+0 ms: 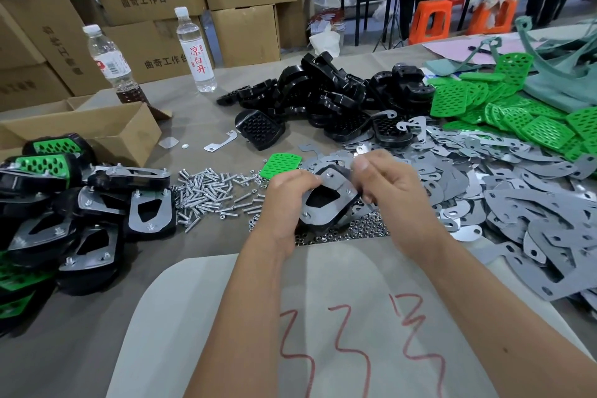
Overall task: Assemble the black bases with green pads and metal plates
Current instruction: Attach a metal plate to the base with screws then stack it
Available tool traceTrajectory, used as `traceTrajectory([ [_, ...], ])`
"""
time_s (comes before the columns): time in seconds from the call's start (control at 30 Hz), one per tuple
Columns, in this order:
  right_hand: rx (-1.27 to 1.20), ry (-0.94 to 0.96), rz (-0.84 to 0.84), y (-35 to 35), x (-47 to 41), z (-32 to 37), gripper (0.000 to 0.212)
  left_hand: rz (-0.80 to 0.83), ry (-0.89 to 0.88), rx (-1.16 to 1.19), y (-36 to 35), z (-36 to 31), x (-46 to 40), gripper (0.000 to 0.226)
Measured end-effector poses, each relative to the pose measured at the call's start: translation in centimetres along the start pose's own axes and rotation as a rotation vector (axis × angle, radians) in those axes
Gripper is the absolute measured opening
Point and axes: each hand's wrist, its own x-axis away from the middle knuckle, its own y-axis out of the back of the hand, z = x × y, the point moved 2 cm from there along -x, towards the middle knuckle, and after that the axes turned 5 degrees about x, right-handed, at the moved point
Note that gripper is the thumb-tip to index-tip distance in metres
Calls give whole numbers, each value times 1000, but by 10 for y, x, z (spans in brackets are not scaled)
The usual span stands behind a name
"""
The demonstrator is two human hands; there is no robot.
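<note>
Both hands hold 1 black base (326, 203) with a metal plate (336, 189) on top, above the nut pile (355, 229): left hand (287, 200) grips its left edge, right hand (384, 178) pinches its upper right corner; screws (210, 200) lie left of the base

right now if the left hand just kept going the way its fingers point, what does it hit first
The left hand grips the black base with a metal plate on top, its fingers pointing right. Straight on, it would probably meet the right hand first, just across the part. Depth is unclear from this single view.
</note>
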Motion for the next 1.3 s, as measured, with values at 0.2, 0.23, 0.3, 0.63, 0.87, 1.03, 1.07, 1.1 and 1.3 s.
traceTrajectory([
  [0.2, 55, 36, 28, -2, 1, 1, 22, 20, -19, -14, 0, -2, 0, 15],
  [0.23, 61, 39, 29, -3, 1, 0, 21, 24, -25, -29, 0, -2, 1, 9],
  [0.3, -8, 31, -23, -2, 1, 2, 31, -12, -7, 21, 0, -1, 0, 11],
  [0.63, 746, 175, 425, -19, 4, 2, 14, -268, -71, 471, 28, -14, -11, 13],
  [0.87, 690, 176, 424, -21, 4, 6, 8, -234, 14, 604, 23, -12, -12, 27],
  [1.03, 213, 88, 80, -6, 2, 5, 13, -218, -11, 428, 21, -7, -12, 40],
  [1.07, 158, 88, 31, -4, 1, 4, 13, -200, -20, 390, 20, -5, -12, 38],
  [1.1, 119, 101, -5, -3, 0, 3, 12, -177, -27, 365, 17, -4, -12, 36],
  [1.3, 37, 88, -90, -1, -1, -4, 17, -134, -13, 324, 2, 5, -10, 39],
])
